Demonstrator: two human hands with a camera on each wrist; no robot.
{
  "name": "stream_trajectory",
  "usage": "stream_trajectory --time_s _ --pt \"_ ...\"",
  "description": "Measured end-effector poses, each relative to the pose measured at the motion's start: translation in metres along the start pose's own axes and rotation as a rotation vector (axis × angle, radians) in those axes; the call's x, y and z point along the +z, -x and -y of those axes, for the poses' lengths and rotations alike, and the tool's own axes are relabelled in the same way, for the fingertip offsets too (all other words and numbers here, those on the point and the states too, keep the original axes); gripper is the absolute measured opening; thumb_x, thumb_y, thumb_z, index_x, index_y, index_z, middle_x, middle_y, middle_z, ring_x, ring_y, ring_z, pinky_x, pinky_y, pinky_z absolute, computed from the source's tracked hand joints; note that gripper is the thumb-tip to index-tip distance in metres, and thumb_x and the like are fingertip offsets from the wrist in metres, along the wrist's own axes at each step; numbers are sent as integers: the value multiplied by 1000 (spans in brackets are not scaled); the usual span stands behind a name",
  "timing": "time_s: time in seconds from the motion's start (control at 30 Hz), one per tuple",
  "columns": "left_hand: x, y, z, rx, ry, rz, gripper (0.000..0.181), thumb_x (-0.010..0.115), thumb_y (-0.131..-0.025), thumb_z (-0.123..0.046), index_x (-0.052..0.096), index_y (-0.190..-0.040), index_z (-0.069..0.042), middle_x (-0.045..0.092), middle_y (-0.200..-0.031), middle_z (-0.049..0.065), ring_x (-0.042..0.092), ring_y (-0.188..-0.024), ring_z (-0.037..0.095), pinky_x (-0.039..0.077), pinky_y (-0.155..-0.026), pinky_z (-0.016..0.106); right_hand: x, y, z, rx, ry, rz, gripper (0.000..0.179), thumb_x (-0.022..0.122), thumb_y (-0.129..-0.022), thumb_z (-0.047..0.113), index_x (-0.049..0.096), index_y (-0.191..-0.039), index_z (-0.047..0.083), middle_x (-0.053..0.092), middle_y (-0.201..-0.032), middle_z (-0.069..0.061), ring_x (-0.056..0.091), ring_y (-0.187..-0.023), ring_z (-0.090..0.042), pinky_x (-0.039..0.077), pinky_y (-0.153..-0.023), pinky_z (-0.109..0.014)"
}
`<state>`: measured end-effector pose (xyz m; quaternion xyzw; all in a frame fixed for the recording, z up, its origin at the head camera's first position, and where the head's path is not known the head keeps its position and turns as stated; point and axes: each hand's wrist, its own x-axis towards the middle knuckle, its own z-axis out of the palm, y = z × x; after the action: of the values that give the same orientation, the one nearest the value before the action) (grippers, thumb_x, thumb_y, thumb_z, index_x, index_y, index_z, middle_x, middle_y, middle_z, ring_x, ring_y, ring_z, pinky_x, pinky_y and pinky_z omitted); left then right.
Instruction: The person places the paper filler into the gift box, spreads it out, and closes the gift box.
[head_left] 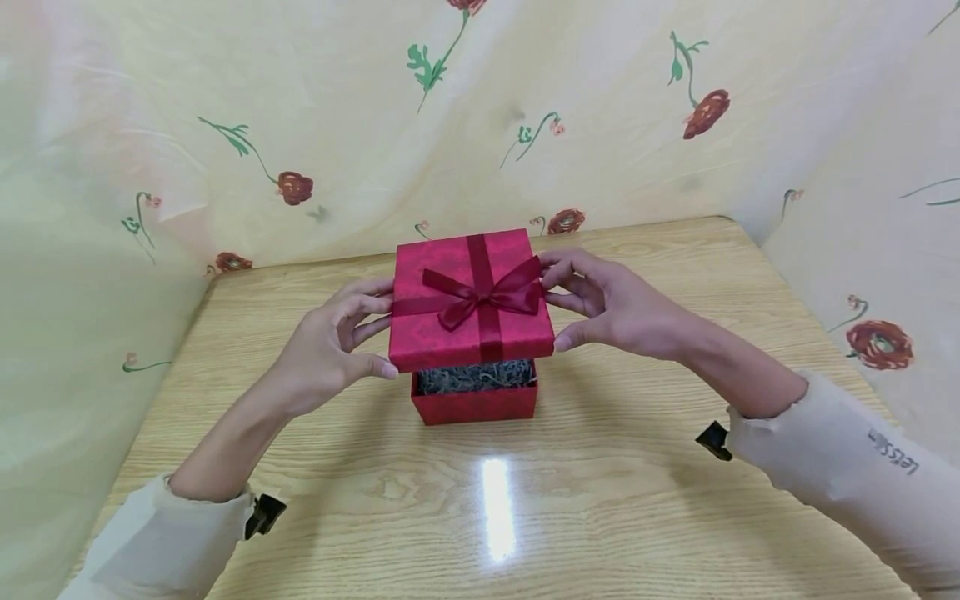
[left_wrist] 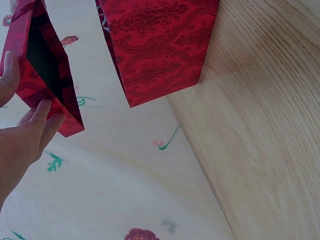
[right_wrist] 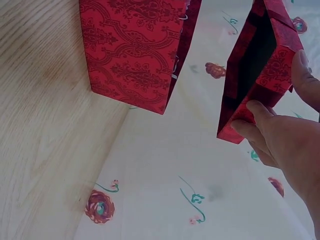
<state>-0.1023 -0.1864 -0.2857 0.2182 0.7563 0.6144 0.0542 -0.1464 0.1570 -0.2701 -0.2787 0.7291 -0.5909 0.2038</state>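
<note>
A red gift box lid (head_left: 438, 265) with a dark red ribbon bow (head_left: 486, 298) hangs above its box, held from both sides. My left hand (head_left: 318, 354) grips the lid's left edge, thumb at the near corner and fingers along the side. On the opposite edge, my right hand (head_left: 633, 312) holds it the same way. Below stands the red patterned box (head_left: 480, 407), with dark shredded paper filler (head_left: 480, 377) showing at its opening. Both wrist views show a gap between lid and box; the lid's hollow dark underside (right_wrist: 252, 57) faces the box.
The box stands on a light wood table (head_left: 360, 500). Behind and beside the table hangs a cream cloth (head_left: 337, 108) printed with red flowers. Black clips (head_left: 264, 517) sit at both sleeve cuffs.
</note>
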Motion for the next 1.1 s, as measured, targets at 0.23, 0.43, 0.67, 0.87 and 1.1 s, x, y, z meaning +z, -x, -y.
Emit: stream_trajectory --time_s 0.23,0.43,0.67,0.87,1.1 --pt "3 2 10 -20 -10 15 60 75 -66 22 50 -119 13 36 -145 10 46 -130 29 44 -100 27 4 0 -12 -3 8 10 51 71 -76 -16 42 -117 -7 23 -152 -13 33 -139 -35 48 -95 -30" --pt "5 5 19 -66 -11 25 59 76 -66 20 49 -119 12 35 -145 10 44 -131 30 44 -100 27 8 0 -20 9 -3 26 51 69 -76 -18 41 -117 -7 22 -152 -15 30 -140 -37 47 -96 -29" --pt "8 8 30 -77 -13 24 53 74 -67 23 48 -112 13 33 -145 14 44 -131 34 45 -98 24 13 -1 -32 41 -35 36 51 68 -76 -19 39 -117 -8 20 -153 -14 31 -139 -36 49 -93 -30" --pt "11 9 37 -86 -29 26 51 74 -66 23 48 -110 13 33 -145 14 43 -131 34 44 -100 26 14 -1 -40 26 -43 45 50 66 -75 -22 38 -115 -11 20 -152 -18 30 -139 -40 48 -94 -32" --pt "12 10 42 -103 -30 34 50 74 -67 22 49 -109 12 33 -145 12 43 -131 31 43 -101 26 15 -2 -46 35 -41 51 51 68 -75 -20 38 -115 -10 21 -151 -18 31 -138 -40 48 -94 -31"
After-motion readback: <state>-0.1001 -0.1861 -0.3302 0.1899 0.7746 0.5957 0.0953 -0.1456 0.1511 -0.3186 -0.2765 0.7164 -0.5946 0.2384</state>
